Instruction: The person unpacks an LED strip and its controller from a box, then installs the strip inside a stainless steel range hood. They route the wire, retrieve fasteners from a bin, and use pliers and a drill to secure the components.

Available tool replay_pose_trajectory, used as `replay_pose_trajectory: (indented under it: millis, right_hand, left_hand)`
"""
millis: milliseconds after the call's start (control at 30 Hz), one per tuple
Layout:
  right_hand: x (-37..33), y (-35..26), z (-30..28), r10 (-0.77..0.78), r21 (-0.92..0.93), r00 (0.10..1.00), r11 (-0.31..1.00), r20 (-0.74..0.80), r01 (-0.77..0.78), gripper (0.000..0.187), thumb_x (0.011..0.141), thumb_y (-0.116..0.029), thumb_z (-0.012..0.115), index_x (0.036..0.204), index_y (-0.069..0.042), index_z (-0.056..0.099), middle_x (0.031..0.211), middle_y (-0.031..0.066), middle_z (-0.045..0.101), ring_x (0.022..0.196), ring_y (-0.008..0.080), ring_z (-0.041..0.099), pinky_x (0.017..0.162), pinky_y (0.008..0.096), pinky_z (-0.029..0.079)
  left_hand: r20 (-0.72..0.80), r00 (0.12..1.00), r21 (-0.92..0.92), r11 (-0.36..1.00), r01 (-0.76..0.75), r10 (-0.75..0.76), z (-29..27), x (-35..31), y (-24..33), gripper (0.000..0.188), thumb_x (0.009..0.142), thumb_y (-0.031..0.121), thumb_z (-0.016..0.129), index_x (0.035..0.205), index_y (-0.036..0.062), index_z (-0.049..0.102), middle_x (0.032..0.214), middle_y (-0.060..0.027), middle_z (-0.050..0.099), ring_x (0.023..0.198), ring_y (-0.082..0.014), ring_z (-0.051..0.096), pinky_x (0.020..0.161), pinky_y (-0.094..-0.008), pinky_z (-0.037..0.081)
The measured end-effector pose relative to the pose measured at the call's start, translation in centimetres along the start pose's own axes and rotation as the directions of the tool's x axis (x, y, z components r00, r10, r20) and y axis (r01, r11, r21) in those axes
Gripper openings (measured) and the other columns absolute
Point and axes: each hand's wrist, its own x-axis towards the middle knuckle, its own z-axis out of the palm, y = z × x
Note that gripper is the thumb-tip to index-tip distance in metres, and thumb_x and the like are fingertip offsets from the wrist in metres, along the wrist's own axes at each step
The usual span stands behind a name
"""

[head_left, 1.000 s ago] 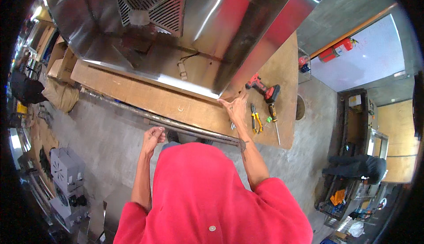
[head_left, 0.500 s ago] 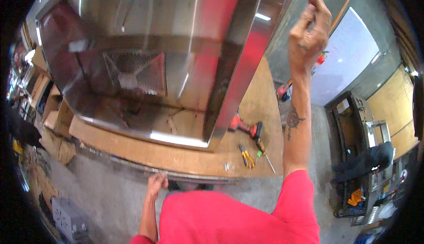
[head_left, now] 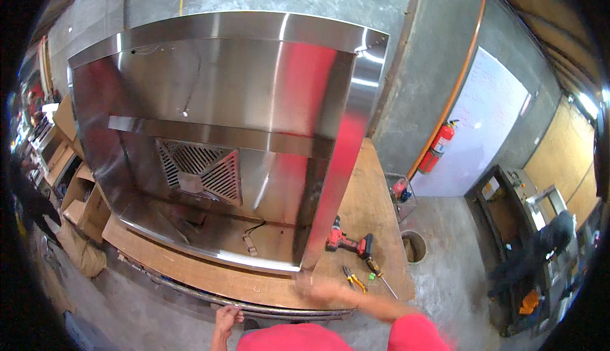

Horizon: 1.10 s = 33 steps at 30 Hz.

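Note:
A large stainless-steel hood (head_left: 254, 135) stands on a wooden worktable, its hollow side facing me. A slotted square vent grille (head_left: 198, 170) sits on its inner back wall, and a small connector on a dark wire (head_left: 250, 241) lies inside near the bottom. My right hand (head_left: 314, 289), smeared by motion, is low over the table's front right part, just below the hood's lower right corner; its fingers cannot be made out. My left hand (head_left: 227, 319) is closed with curled fingers in front of the table's front edge; what it holds, if anything, is hidden.
On the wooden tabletop (head_left: 375, 189) right of the hood lie a red cordless drill (head_left: 349, 243), yellow-handled pliers (head_left: 354, 278) and a screwdriver (head_left: 381, 278). Behind are a fire extinguisher (head_left: 437, 146) and a whiteboard (head_left: 486, 116). A person (head_left: 540, 249) is at the right; cardboard boxes (head_left: 88, 208) stand left.
My right hand has dropped from high on the right down to the table's front. The view has tilted up, showing the hood's top and more wall. My left hand stays near the table's front edge.

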Motion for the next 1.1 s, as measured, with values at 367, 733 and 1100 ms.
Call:
replay_pose_trajectory:
  millis: [367, 733, 1100]
  right_hand:
    - [3.9, -7.2, -11.3, 0.729, 0.686, 0.484, 0.659, -0.484, -0.308, 0.021, 0.105, -0.020, 0.054, 0.108, -0.003, 0.065, 0.061, 0.0141, 0.064, 0.056, 0.0273, 0.065, 0.060, 0.0405, 0.054]
    - [6.0, -14.7, -10.5, 0.674, 0.881, 0.708, 0.443, -0.208, -0.163, 0.030, 0.105, -0.025, 0.056, 0.117, 0.001, 0.066, 0.101, 0.0196, 0.072, 0.093, 0.0288, 0.070, 0.082, 0.0373, 0.054]
    - [4.4, -15.5, -6.2, 0.716, 0.804, 0.610, 0.558, -0.339, -0.208, 0.024, 0.104, -0.018, 0.056, 0.113, 0.002, 0.068, 0.095, 0.0214, 0.071, 0.086, 0.0324, 0.071, 0.075, 0.0408, 0.054]
  left_hand:
    - [0.200, 0.968, 0.279, 0.939, -0.202, 0.149, 6.4, -0.7, 6.9, 0.041, 0.099, 0.045, 0.065, 0.082, 0.0083, 0.069, 0.068, 0.0038, 0.054, 0.066, -0.0089, 0.047, 0.058, -0.0288, 0.037]
    - [0.181, 0.821, 0.459, 0.693, -0.557, 0.541, 10.7, -3.6, 8.3, 0.027, 0.090, 0.022, 0.073, 0.099, -0.0035, 0.070, 0.087, -0.0197, 0.073, 0.083, -0.0276, 0.073, 0.074, -0.0388, 0.058]
    - [0.366, 0.784, 0.490, 0.613, -0.620, 0.502, 11.6, -4.2, 7.2, 0.021, 0.094, 0.014, 0.067, 0.103, -0.0048, 0.070, 0.093, -0.0215, 0.072, 0.085, -0.0325, 0.073, 0.074, -0.0397, 0.058]
